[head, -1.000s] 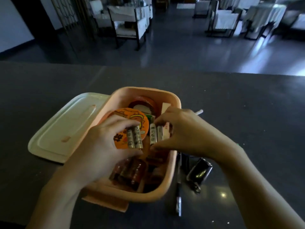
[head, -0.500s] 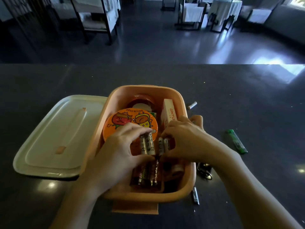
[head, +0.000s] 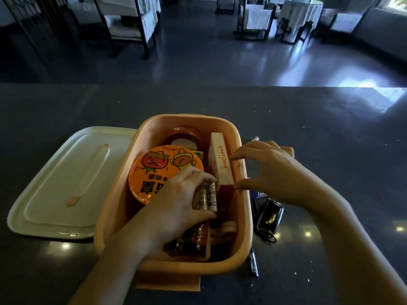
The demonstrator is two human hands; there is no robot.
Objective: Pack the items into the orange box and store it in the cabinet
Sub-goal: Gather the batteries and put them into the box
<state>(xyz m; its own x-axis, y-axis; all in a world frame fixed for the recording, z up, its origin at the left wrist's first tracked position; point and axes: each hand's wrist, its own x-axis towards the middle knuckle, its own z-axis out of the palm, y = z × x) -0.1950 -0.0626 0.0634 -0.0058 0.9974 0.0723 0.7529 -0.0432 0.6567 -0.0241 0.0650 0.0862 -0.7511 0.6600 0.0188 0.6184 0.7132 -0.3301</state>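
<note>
Plenty tucked out of sight here

Near end of the orange box (head: 243, 219) too dark to sort out under the left hand (head: 176, 208); pen (head: 253, 264) half hidden behind its right wall; both forearms cut off at the frame's edge.

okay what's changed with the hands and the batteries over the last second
The right hand has let go of its batteries and drawn back over the right rim of the orange box, open beside the white carton. The left hand still grips two batteries inside. The noodle cup and lid are unchanged.
</note>
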